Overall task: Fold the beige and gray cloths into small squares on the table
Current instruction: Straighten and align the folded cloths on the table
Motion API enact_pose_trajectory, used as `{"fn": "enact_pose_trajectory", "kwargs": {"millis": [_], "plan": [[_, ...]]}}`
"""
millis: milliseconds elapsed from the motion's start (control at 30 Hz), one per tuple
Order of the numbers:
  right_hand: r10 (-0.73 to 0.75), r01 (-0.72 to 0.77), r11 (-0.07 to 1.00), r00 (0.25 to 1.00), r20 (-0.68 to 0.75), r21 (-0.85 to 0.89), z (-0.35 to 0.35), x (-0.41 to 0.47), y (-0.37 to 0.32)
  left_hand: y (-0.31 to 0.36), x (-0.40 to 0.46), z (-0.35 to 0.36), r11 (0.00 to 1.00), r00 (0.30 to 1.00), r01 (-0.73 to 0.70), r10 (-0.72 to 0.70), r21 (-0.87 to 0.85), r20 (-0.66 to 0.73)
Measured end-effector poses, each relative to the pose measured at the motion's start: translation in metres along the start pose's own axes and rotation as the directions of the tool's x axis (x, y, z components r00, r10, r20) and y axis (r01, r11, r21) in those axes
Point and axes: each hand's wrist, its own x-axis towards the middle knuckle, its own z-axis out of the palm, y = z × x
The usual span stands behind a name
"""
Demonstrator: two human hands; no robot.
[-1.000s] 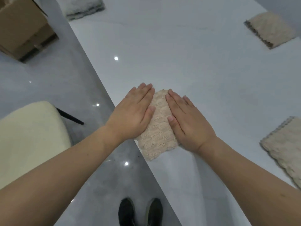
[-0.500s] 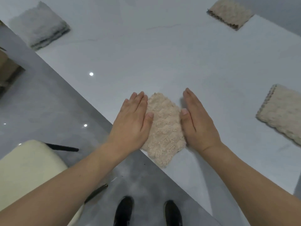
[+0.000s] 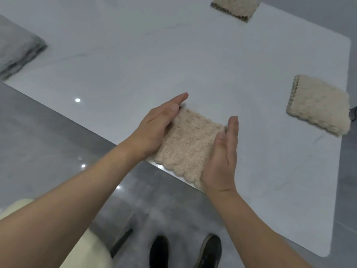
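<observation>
White table (image 3: pixel 212 60): left hand (image 3: pixel 156 126), right hand (image 3: pixel 222 157) flank beige cloth (image 3: pixel 187 146).

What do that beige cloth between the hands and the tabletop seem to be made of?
Beige cloth: probably plush microfibre or terry, matte, going by its bumpy, fuzzy rows. Tabletop: looks like polished marble or marble-look stone, white with faint grey veins and glossy light reflections.

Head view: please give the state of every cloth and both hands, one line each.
Beige cloth between hands: folded, flat at the table edge.
Right beige cloth: folded, lying flat.
Far beige cloth: folded, partly cut off by the frame.
Gray cloth: folded, at the left edge.
Left hand: fingers straight, against the cloth's side.
Right hand: fingers straight, against the opposite side.
</observation>
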Motion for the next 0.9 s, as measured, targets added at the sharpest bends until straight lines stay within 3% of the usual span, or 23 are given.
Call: {"fn": "enact_pose_trajectory", "kwargs": {"millis": [133, 233, 267, 333, 400, 533, 700, 900], "plan": [[-0.050, 0.050, 0.990, 0.999, 0.002, -0.128, 0.003, 0.001, 0.002, 0.000, 0.002, 0.000, 0.997, 1.000, -0.022, 0.021, 0.072, 0.019], [-0.113, 0.119, 0.917, 0.993, 0.038, -0.381, 0.000, 0.004, 0.008, -0.003, 0.002, -0.001, 0.961, 0.996, -0.082, 0.067, 0.262, 0.065], [-0.128, 0.138, 0.843, 0.990, 0.055, -0.521, -0.002, 0.006, 0.011, -0.005, 0.001, -0.003, 0.896, 0.987, -0.146, 0.106, 0.420, 0.117], [-0.137, 0.159, 0.633, 0.986, 0.092, -0.758, -0.005, 0.008, 0.016, -0.015, 0.003, -0.005, 0.649, 0.951, -0.307, 0.181, 0.696, 0.251], [-0.120, 0.165, 0.485, 0.985, 0.121, -0.859, -0.005, 0.009, 0.018, -0.022, 0.004, -0.008, 0.505, 0.934, -0.358, 0.202, 0.786, 0.295], [-0.099, 0.214, 0.361, 0.977, 0.191, -0.907, -0.008, 0.011, 0.015, -0.021, 0.003, -0.005, 0.458, 0.940, -0.340, 0.186, 0.822, 0.285], [-0.093, 0.411, 0.314, 0.911, 0.403, -0.856, -0.030, 0.029, -0.002, -0.009, 0.006, -0.009, 0.422, 0.957, -0.289, 0.129, 0.859, 0.259], [-0.113, 0.568, 0.297, 0.819, 0.562, -0.768, -0.056, 0.088, -0.029, 0.022, 0.025, 0.014, 0.364, 0.981, -0.114, 0.186, 0.924, 0.048]]}}
